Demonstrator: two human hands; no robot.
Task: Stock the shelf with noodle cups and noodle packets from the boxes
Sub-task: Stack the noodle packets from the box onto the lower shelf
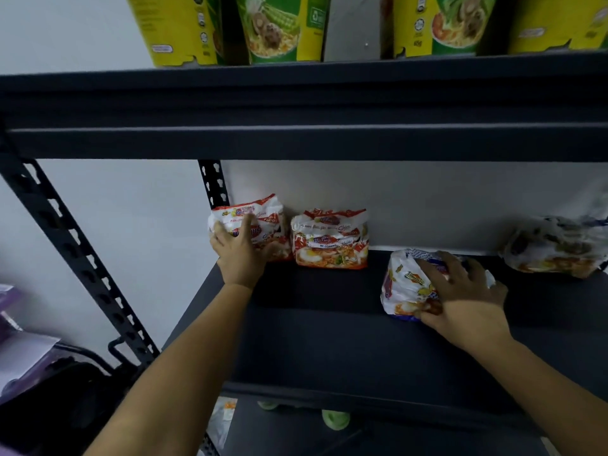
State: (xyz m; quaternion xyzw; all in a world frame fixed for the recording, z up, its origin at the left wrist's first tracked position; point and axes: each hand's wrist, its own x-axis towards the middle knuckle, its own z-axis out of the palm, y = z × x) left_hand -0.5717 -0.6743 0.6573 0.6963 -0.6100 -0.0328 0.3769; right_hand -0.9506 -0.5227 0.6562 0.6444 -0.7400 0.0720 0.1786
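Currently my left hand (241, 250) presses, fingers straight, on the red-and-white plastic noodle packet (263, 209) standing at the back-left of the dark grey metal shelf (312, 340). My right hand (460, 299) grips a white crinkled plastic noodle packet (403, 287) lying mid-shelf, further right.

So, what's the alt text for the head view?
Two hands stock a dark shelf: the left hand rests on the leftmost noodle packet, the right hand grips a nearer packet. Noodle cups stand on the shelf above.
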